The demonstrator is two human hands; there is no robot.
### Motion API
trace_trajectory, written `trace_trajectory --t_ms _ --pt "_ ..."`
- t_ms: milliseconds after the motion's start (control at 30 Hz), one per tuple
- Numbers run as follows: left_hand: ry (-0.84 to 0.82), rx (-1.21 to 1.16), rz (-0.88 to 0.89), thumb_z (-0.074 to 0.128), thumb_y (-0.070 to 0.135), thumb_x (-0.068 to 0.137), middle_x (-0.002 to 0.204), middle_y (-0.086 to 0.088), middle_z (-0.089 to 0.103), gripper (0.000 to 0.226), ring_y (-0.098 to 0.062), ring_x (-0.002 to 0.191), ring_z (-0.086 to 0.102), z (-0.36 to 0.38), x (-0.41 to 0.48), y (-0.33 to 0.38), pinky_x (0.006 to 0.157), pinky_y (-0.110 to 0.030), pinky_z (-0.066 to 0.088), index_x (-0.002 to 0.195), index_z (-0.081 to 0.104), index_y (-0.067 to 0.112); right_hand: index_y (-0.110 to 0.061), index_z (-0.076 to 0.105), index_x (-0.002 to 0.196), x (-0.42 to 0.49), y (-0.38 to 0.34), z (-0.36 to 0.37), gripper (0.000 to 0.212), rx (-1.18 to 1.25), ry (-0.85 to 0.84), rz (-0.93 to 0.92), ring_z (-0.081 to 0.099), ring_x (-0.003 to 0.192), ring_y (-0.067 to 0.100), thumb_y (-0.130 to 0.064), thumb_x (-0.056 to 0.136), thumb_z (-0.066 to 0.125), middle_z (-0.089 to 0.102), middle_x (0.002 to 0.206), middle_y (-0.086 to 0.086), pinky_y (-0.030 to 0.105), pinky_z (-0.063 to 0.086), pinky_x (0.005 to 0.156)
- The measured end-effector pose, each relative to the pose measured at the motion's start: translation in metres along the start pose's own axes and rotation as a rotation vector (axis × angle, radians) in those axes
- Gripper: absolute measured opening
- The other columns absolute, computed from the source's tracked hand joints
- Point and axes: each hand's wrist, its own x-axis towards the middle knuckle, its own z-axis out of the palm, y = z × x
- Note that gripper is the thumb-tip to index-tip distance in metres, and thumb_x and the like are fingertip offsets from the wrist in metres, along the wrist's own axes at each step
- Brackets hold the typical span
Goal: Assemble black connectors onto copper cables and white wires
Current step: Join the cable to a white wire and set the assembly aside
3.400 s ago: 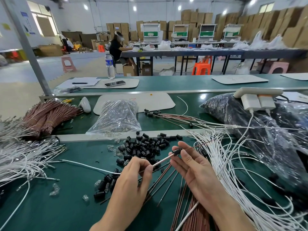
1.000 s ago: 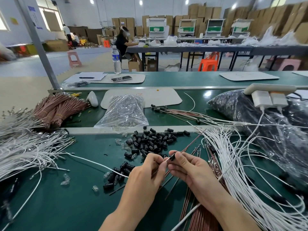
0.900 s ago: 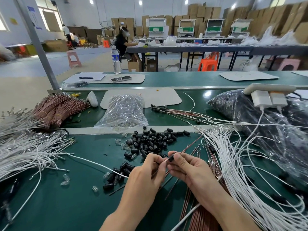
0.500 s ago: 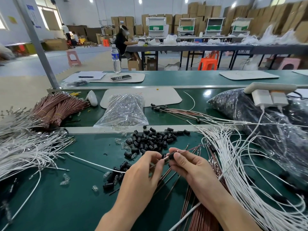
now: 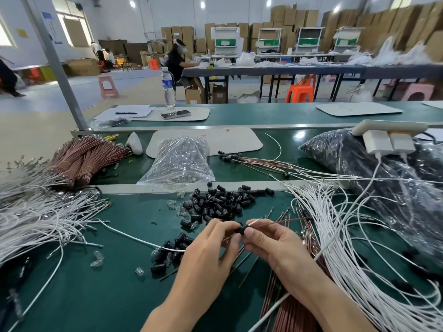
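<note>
Above the green counter (image 5: 96, 295), forearms rising from 6 o'clock, the left hand (image 5: 211, 250) pinches a small black cylindrical plastic connector (image 5: 241, 230) in curled fingertips. The right hand (image 5: 275, 245) pinches a thin copper cable (image 5: 266, 224) entering it, running toward 3 o'clock.

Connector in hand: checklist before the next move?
1. Grip: left hand and right hand pinch the connector: ok.
2. Feed: copper cable meets the connector on its right side: ok.
3. Cable fully seated: cannot tell.
4. Second lead: white wire reaches the left hand: ok; inside the connector: cannot tell.
5. Stock: spare connectors piled just beyond the hands: ok.
</note>
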Motion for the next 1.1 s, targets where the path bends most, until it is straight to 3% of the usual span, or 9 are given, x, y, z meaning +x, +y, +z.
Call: trace_trajectory --t_ms 133,233,367,533,733,800,900,1000,1100 --pt "-0.002 0.030 0.020 0.045 0.047 0.102 0.105 0.026 0.054 0.021 0.007 0.094 0.059 -0.002 0.001 0.000 0.077 -0.004 0.041 0.115 0.057 0.035 -0.018 0.081 0.089 -0.002 -0.004 0.003 0.029 0.001 0.058 0.003 0.074 0.085 0.022 -0.036 0.066 0.086 0.075 0.092 0.009 0.026 0.059 0.071" --pt "-0.003 0.090 0.007 0.041 0.051 0.101 0.103 0.026 0.056 0.024 0.001 0.093 0.057 -0.005 0.001 -0.003 0.079 -0.012 0.045 0.115 0.054 0.036 -0.020 0.081 0.087 -0.003 -0.014 -0.001 0.021 0.022 0.126 -0.039 0.073 0.082 0.019 -0.034 0.072 0.081 0.076 0.097 0.008 0.027 0.059 0.067" --pt "0.068 0.206 0.015 0.043 0.045 0.100 0.108 0.022 0.060 0.030 -0.002 0.097 0.049 -0.016 0.006 -0.011 0.084 -0.017 0.041 0.120 0.060 0.030 -0.011 0.072 0.096 -0.006 -0.036 -0.023 0.019 0.242 0.240 -0.109 0.070 0.074 0.013 -0.025 0.083 0.069 0.074 0.091 0.004 0.024 0.060 0.062" --pt "0.205 0.242 0.004 0.049 0.036 0.097 0.106 0.017 0.062 0.031 -0.002 0.096 0.041 -0.036 0.012 -0.021 0.086 -0.027 0.042 0.117 0.066 0.020 -0.021 0.068 0.094 -0.012 -0.053 -0.046 0.016 0.345 0.416 -0.230 0.065 0.070 0.003 -0.033 0.084 0.069 0.071 0.085 -0.009 0.019 0.058 0.065" --pt "0.262 0.224 -0.068 0.050 0.033 0.097 0.102 0.017 0.064 0.027 0.011 0.091 0.044 -0.050 0.011 -0.034 0.081 -0.030 0.041 0.114 0.067 0.022 -0.015 0.074 0.080 -0.013 -0.059 -0.064 0.011 0.803 0.503 -0.309 0.064 0.066 0.001 -0.024 0.088 0.075 0.070 0.079 -0.005 0.012 0.055 0.064" --pt "0.280 0.254 -0.087 0.054 0.030 0.097 0.101 0.018 0.065 0.022 0.007 0.088 0.047 -0.051 0.011 -0.039 0.079 -0.031 0.043 0.114 0.068 0.024 -0.013 0.078 0.073 -0.013 -0.061 -0.068 0.016 0.908 0.507 -0.331 0.068 0.069 0.001 -0.022 0.086 0.076 0.072 0.080 -0.004 0.012 0.056 0.068" --pt "0.315 0.102 -0.186 0.061 0.025 0.098 0.099 0.022 0.067 0.016 -0.002 0.090 0.060 -0.049 0.012 -0.043 0.081 -0.022 0.047 0.111 0.068 0.030 -0.006 0.073 0.097 -0.012 -0.060 -0.070 0.017 1.014 0.425 -0.356 0.072 0.079 0.003 -0.021 0.088 0.075 0.074 0.097 0.002 0.011 0.056 0.074" --pt "0.409 -0.214 -0.337 0.065 0.027 0.096 0.092 0.020 0.072 0.012 -0.001 0.084 0.066 -0.044 0.015 -0.036 0.075 -0.011 0.047 0.102 0.070 0.036 -0.011 0.069 0.105 -0.012 -0.055 -0.060 0.027 0.801 0.169 -0.252 0.070 0.076 0.003 -0.032 0.089 0.075 0.074 0.101 0.004 0.011 0.056 0.068" --pt "0.414 -0.458 -0.374 0.067 0.028 0.093 0.083 0.009 0.074 0.012 -0.004 0.069 0.064 -0.038 0.016 -0.025 0.066 -0.015 0.053 0.096 0.074 0.038 -0.013 0.077 0.101 -0.014 -0.042 -0.024 0.036 0.139 -0.122 -0.065 0.074 0.079 0.017 -0.045 0.084 0.075 0.076 0.105 0.013 0.021 0.060 0.067"
